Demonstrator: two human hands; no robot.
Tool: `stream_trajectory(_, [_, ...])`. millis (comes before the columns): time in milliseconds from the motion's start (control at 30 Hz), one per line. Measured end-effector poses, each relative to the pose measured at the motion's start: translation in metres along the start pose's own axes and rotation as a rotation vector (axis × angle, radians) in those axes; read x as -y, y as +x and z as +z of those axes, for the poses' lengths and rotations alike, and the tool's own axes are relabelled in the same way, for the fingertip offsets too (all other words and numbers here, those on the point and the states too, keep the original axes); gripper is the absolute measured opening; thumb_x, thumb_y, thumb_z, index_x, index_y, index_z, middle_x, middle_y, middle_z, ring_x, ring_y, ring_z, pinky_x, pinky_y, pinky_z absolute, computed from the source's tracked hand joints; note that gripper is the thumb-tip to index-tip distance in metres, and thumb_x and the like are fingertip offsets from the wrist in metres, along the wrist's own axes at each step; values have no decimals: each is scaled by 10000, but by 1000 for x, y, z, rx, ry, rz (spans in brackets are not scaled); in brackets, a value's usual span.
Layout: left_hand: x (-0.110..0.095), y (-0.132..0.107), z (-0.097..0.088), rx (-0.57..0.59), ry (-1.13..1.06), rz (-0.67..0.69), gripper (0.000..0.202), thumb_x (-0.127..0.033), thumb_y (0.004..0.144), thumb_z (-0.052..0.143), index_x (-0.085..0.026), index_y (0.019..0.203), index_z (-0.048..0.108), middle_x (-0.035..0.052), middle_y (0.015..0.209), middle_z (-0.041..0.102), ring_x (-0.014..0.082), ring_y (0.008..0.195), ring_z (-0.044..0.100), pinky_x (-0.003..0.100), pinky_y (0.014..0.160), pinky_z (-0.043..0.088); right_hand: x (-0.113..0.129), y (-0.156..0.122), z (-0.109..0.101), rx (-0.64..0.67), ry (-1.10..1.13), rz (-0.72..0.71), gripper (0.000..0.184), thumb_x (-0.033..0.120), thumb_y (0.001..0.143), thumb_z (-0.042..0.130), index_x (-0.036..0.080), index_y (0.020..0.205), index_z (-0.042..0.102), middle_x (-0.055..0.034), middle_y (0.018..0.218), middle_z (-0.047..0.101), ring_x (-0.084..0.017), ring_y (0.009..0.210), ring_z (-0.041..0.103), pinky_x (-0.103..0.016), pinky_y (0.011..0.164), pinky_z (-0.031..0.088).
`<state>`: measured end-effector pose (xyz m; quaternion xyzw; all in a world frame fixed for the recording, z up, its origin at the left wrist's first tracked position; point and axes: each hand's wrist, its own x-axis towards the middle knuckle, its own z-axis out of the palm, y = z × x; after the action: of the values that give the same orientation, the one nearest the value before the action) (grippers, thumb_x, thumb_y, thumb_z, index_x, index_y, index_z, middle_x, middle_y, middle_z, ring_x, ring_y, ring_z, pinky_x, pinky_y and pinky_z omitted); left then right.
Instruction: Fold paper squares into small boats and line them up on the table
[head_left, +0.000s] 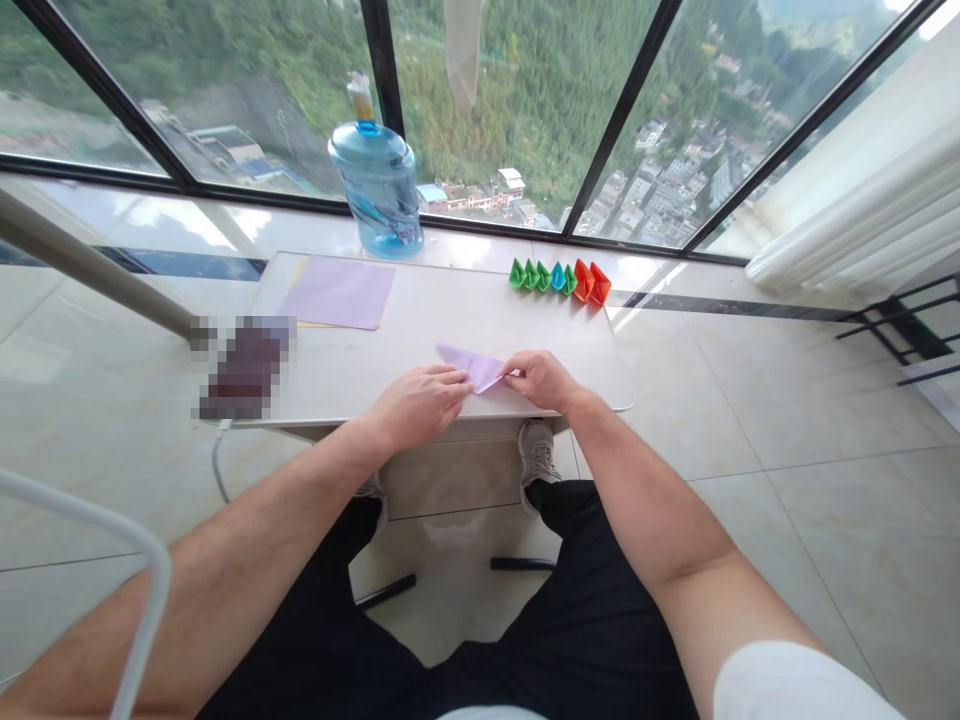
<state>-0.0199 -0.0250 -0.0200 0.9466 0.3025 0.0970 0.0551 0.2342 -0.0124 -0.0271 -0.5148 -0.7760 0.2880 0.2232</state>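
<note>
A small folded sheet of light purple paper (484, 372) lies at the near edge of the white table, with a pointed corner toward the left. My left hand (420, 402) has its fingers together on the lower left part of the paper, holding it against the tabletop. Its thumb is hard to make out. At the paper's right corner, my right hand (541, 380) is closed, pinching it between thumb and fingertips. Flat purple sheets (341, 292) rest at the table's back left, a yellow edge showing beneath them.
Several folded paper boats, green (530, 275), blue (557, 277) and orange (591, 283), line the back right of the table (420, 335). A large blue water bottle (379, 190) stands behind it by the windows. A blurred-out object (247, 368) with a cable lies at the left.
</note>
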Motion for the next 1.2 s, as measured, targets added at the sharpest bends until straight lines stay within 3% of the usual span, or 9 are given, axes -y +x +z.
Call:
stream_trajectory(133, [-11, 2, 0, -6, 34, -63, 369, -254, 996, 470, -225, 1282, 700, 97, 1281, 707, 278, 1180, 645, 449, 1002, 513, 2, 13, -5, 53, 210, 217, 70, 166, 863, 669, 169, 802, 704, 36, 572, 647, -103, 510, 598, -210, 555, 468])
stream_trajectory(233, [-17, 4, 1, -12, 52, -73, 366, -251, 994, 466, -233, 1279, 695, 106, 1252, 701, 274, 1138, 636, 430, 970, 495, 3, 22, -5, 95, 326, 311, 95, 138, 885, 621, 177, 804, 651, 34, 547, 627, -112, 487, 603, -190, 457, 440])
stream_trajectory(367, [-21, 5, 3, -7, 77, -101, 398, -243, 997, 436, -213, 1320, 666, 120, 1256, 679, 286, 1128, 614, 424, 952, 473, 6, 31, 0, 52, 375, 410, 124, 131, 892, 611, 173, 776, 615, 26, 603, 626, -109, 489, 614, -183, 414, 423])
stream_trajectory(500, [-24, 4, 5, -12, 52, -123, 420, -215, 975, 442, -188, 1334, 658, 142, 1271, 665, 299, 1131, 600, 433, 953, 460, 8, 37, 5, 9, 228, 467, 79, 162, 874, 634, 159, 801, 663, 28, 598, 629, -100, 494, 587, -201, 501, 470])
stream_trajectory(700, [-26, 6, 5, -9, -12, -149, 432, -205, 941, 475, -205, 1331, 660, 136, 1237, 683, 289, 1132, 600, 426, 961, 454, 9, 44, 8, -52, -101, 434, 113, 249, 825, 688, 160, 824, 759, -40, 829, 768, -146, 784, 681, -238, 773, 520])
stream_trajectory(1200, [-30, 5, 2, -1, 38, -161, 366, -180, 920, 488, -182, 1230, 683, 143, 1160, 700, 295, 1158, 597, 430, 982, 465, 22, 42, 7, -5, -333, 416, 184, 342, 907, 635, 196, 920, 747, -79, 983, 788, -190, 912, 701, -272, 830, 502])
